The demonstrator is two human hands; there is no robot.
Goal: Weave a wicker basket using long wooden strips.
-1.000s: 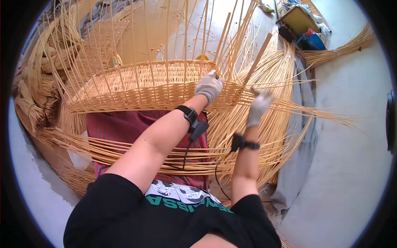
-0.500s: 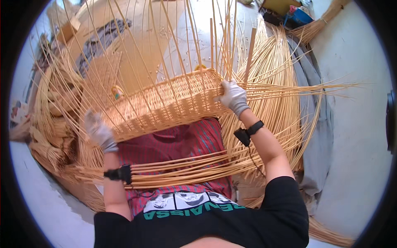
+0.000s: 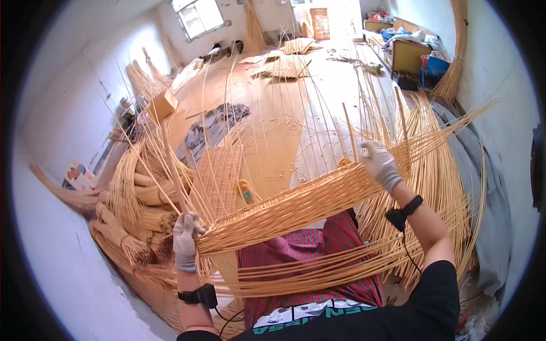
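A partly woven wicker basket, long and shallow, lies across my lap, its side wall facing me and its right end higher. Tall bare stakes rise from its edges. My left hand, in a pale glove, is closed round the basket's left corner, by a thick stake. The gloved right hand grips the top edge near the right end, fingers bent over it; part of its grip is hidden. Below the basket, several long wicker rods cross the red striped cloth on my lap.
A wide spread of loose rods lies to the right, beside grey sheeting. Tied rod bundles are heaped on the left. Ahead are a woven panel, dark crumpled cloth, farther woven pieces and a blue bin.
The view has lifted, showing more of the room. The basket has tipped so its near wall shows more. My left hand has settled at the left corner; the right still grips near the right end.
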